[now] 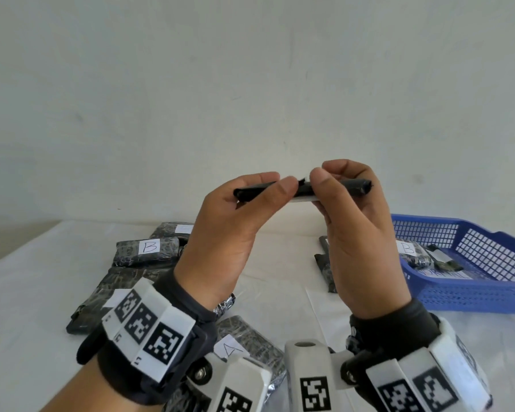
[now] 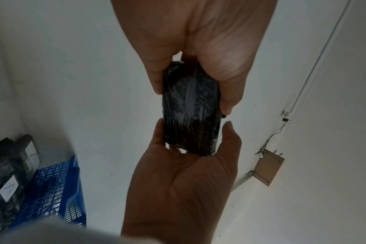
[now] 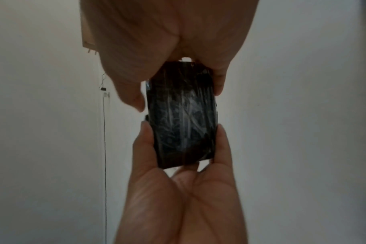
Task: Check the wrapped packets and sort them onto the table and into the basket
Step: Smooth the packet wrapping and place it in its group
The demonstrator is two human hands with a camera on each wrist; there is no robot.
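Note:
A flat packet [image 1: 304, 190] in black wrap is held edge-on in the air above the table, level and at about the height of the far wall's base. My left hand [image 1: 275, 182] pinches its left half between thumb and fingers. My right hand [image 1: 329, 176] pinches the right half the same way, and the two thumbs nearly meet. The left wrist view shows the packet's [image 2: 191, 109] glossy, wrinkled broad face, as does the right wrist view, where the packet [image 3: 182, 115] spans both hands. A white edge shows under it in the head view; no label letter is readable.
On the white table [image 1: 27, 307], several wrapped packets lie at the left, one labelled B [image 1: 147, 251] and one labelled A [image 1: 244, 346]. A blue mesh basket [image 1: 488, 292] stands at the right with packets inside, one marked B [image 1: 411, 251]. More packets [image 1: 324, 263] lie beside it.

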